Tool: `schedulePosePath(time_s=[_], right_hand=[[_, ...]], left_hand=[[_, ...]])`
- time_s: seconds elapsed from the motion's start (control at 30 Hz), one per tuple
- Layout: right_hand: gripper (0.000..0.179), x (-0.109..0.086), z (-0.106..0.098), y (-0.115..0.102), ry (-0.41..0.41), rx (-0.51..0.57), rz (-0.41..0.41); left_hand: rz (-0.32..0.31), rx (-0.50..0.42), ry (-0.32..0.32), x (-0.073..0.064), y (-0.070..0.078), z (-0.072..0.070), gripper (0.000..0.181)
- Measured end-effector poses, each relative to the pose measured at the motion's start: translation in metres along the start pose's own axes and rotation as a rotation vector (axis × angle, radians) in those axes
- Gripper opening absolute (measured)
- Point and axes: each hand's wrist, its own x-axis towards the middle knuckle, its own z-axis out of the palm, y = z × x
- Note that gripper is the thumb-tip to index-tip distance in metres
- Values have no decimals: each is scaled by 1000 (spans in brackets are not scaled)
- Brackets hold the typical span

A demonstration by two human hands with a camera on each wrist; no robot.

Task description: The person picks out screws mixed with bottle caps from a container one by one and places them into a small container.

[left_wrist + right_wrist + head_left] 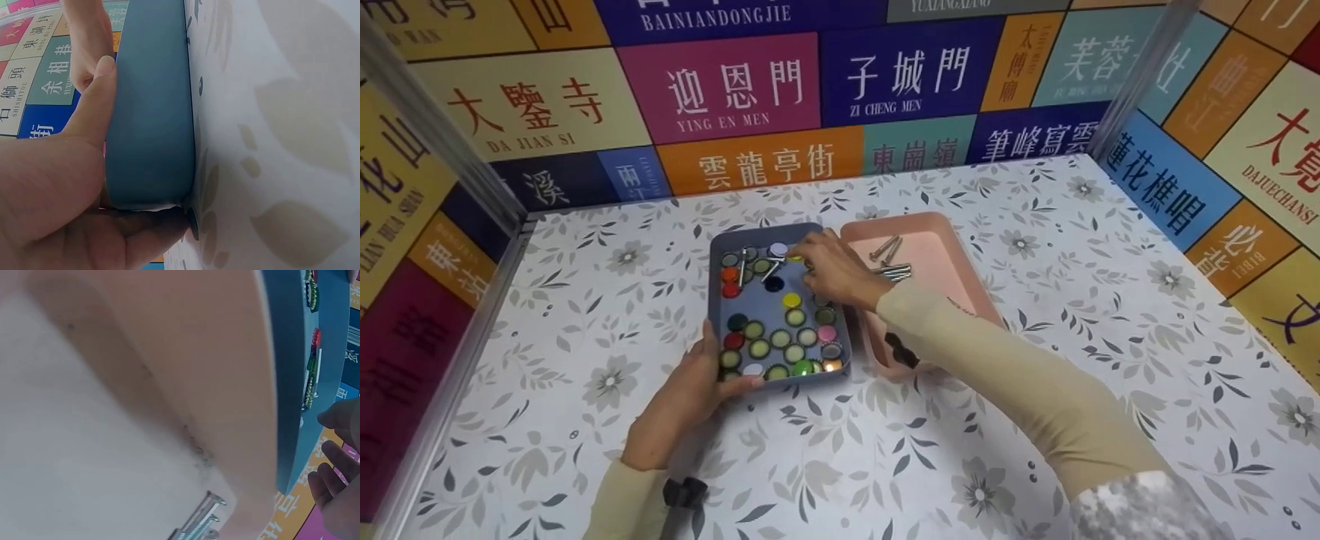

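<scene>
A blue-grey tray (pixel 780 233) holds many bottle caps in several colours, with a few metal screws lying among them at its far left. My left hand (pixel 694 379) grips the tray's near left corner; in the left wrist view the thumb (pixel 95 101) lies along the wall and the fingers bend round the end. Over the tray's far right part is my right hand (pixel 836 270), fingertips down by a yellow cap (pixel 796 259). The right wrist view shows those fingers (pixel 332 455) loosely bent and apart, with nothing visible between them.
A pink tray (pixel 945 225) stands against the right side of the blue-grey one, under my right forearm. Several metal screws (pixel 894 271) lie in it. Printed panels (pixel 720 90) with large characters enclose the flower-patterned table (pixel 615 382) at the back and sides.
</scene>
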Motion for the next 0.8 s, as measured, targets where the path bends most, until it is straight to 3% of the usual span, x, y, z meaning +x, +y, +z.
schedulePosePath(time_s=[0.37, 0.6, 0.8], right_hand=[[49, 12, 7, -5, -12, -100, -38], [41, 22, 5, -9, -36, -84, -42], [38, 31, 2, -6, -39, -87, -44]], left_hand=[[-19, 25, -4, -1, 0, -2, 122], [-66, 16, -22, -1, 0, -3, 124], [-53, 26, -10, 0, 0, -2, 123]])
